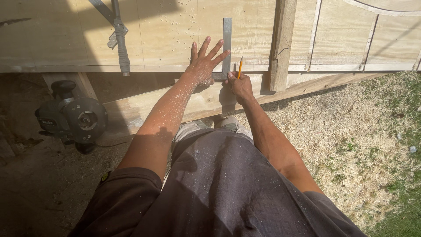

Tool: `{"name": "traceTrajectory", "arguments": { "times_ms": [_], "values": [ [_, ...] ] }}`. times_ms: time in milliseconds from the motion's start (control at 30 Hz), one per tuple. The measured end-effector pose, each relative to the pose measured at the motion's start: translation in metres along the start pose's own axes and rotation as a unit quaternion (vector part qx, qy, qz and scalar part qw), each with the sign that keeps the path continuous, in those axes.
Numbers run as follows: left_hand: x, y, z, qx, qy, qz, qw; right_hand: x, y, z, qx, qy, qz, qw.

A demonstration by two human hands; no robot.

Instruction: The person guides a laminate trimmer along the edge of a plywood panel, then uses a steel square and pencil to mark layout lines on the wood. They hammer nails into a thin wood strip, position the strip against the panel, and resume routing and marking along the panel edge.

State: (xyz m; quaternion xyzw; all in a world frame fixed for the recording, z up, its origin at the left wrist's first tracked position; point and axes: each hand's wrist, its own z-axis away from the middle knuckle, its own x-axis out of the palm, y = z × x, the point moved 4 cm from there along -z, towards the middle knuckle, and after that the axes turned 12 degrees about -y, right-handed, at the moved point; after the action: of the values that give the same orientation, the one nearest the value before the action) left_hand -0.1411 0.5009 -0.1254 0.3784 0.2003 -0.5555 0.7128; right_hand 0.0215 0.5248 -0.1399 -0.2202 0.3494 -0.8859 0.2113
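Left hand (202, 63) lies flat with fingers spread, pinning the metal square (226, 46) to the plywood sheet (166, 35); right hand (240, 85) grips a yellow pencil (240, 68) beside the blade. Sawdust under that palm could let the square slide and skew the line, while the router (72, 118) sits well off left.

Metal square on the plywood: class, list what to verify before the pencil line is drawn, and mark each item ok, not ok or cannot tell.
1. Left hand pressing flat on the metal square: ok.
2. Pencil in the right hand, tip up beside the square: ok.
3. Square's stock seated against the plywood edge: cannot tell.
4. Pencil tip sharp: cannot tell.
5. Power tool lying clear of both arms: ok.
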Motion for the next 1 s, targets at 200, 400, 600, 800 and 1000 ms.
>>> {"name": "traceTrajectory", "arguments": {
  "times_ms": [200,400,600,800,1000],
  "values": [
    [-0.001,0.001,0.001,0.005,0.008,-0.013,1.0,0.001,-0.002,0.001,-0.002,-0.006,-0.01,1.0],
    [0.001,-0.001,0.0,-0.012,-0.023,-0.007,1.0,0.002,-0.003,0.002,0.011,-0.007,-0.014,1.0],
    [0.001,0.0,0.003,0.0,0.01,-0.023,1.0,0.0,-0.001,0.001,-0.003,-0.008,0.008,1.0],
    [0.001,0.0,0.001,-0.013,0.013,-0.061,0.998,-0.013,-0.024,0.019,-0.183,0.195,0.444,0.855],
    [0.003,0.001,0.0,-0.023,0.002,-0.067,0.997,-0.008,-0.019,0.041,-0.249,0.18,0.437,0.845]
  ]
}}
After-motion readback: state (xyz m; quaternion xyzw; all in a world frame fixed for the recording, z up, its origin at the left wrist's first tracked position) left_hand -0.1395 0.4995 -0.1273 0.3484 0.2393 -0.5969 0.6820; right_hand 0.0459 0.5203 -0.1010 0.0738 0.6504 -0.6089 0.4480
